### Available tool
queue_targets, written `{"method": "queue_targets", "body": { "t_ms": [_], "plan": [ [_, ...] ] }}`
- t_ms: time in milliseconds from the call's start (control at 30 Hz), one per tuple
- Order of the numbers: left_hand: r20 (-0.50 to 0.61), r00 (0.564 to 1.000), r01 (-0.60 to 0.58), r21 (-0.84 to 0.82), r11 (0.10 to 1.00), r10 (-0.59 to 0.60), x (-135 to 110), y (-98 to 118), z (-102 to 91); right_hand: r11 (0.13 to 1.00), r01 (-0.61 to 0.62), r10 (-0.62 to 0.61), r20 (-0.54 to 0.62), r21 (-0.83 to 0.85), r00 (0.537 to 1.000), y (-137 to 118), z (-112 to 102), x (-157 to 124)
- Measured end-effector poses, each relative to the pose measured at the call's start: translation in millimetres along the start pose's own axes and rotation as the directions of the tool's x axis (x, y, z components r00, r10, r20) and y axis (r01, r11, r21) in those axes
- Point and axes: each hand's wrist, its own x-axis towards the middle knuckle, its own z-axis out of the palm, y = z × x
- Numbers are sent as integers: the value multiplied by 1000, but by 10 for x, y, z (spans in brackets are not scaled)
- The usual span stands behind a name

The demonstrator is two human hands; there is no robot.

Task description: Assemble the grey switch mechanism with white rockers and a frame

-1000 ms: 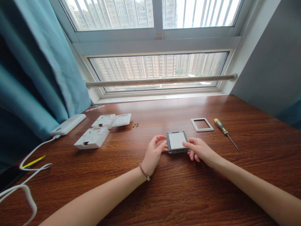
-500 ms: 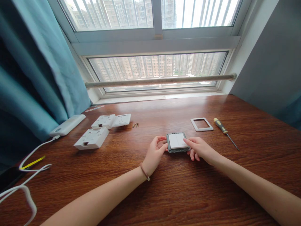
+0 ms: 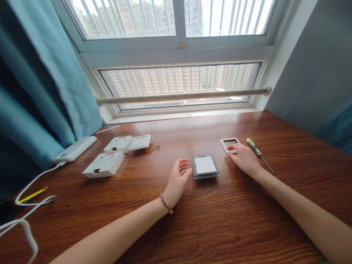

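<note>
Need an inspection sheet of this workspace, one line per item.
Surface: brown wood-grain table, glossy near the window.
Job's things: white-faced module lies flat, face up; white frame beyond it to the right.
Clutter: screwdriver right of the frame; two white boxes, a white plate, small brass-coloured pieces and a white device to the left.
Left hand: fingers open beside the module; contact unclear.
Right hand: fingers at the frame; grip unclear.
Cables: white cable runs from the device, looping at left.
Surroundings: blue curtain left, grey wall right.
</note>
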Motion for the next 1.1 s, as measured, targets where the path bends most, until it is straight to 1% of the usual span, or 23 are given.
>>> {"method": "queue_targets", "body": {
  "t_ms": [100,200,333,467,567,633,733,833,867,933,1033,1100],
  "plan": [
    [-32,993,-109,65,992,111,-5,-14,-15,1000,-21,21,42,8,999,168,25,59],
    [2,977,-209,136,968,211,-12,-34,-33,999,-32,31,40,26,999,274,80,86],
    [60,960,-279,185,942,273,-27,-48,-43,998,-3,1,42,60,999,333,138,105],
    [98,945,-327,211,921,313,-41,-34,-38,996,37,-39,20,86,999,311,127,119],
    [133,926,-377,239,895,354,-49,-13,-30,990,119,-112,-90,79,990,143,85,54],
    [149,915,-401,259,879,374,-57,-1,-23,973,220,-207,-166,65,964,-69,59,-59],
    [157,910,-414,287,864,384,-70,5,-13,920,386,-366,-198,72,909,-456,40,-312],
    [182,899,-437,301,848,398,-78,-13,-15,817,575,-559,-183,44,809,-751,37,-542],
    [194,895,-445,306,842,402,-78,-23,-19,788,615,-600,-179,41,780,-806,36,-591],
    [213,888,-457,321,830,407,-80,-39,-28,750,660,-645,-173,46,745,-856,29,-640],
    [221,878,-477,322,818,425,-89,-25,-33,722,689,-673,-165,63,721,-841,12,-630],
    [227,872,-486,314,816,433,-99,12,-28,717,693,-677,-159,75,718,-820,1,-612]
  ]
}}
